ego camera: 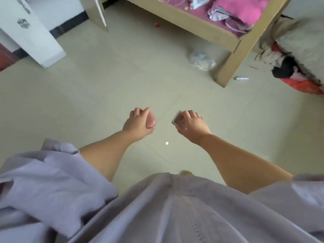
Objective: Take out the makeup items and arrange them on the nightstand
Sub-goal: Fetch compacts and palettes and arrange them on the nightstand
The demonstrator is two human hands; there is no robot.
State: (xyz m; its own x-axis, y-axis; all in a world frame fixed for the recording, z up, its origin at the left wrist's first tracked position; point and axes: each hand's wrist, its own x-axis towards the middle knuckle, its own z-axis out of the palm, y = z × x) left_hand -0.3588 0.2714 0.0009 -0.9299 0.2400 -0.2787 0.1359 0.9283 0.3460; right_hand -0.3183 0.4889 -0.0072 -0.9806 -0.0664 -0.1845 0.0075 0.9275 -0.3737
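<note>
Pale floor tiles [87, 95] fill mid-frame, where the left hand [138, 122] grip clamps a pink sponge [151, 121] and the right hand [192, 126] grip clamps a clear compact [177, 118].

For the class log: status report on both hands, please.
Left hand grips pink sponge. Right hand holds clear compact. Nightstand not in view.

A pale tiled floor [98, 95] carries a crumpled plastic bag [201, 60] beside a wooden bed frame [229, 58], pink bedding [245, 9] on top, a white cabinet [31, 32] far left
</note>
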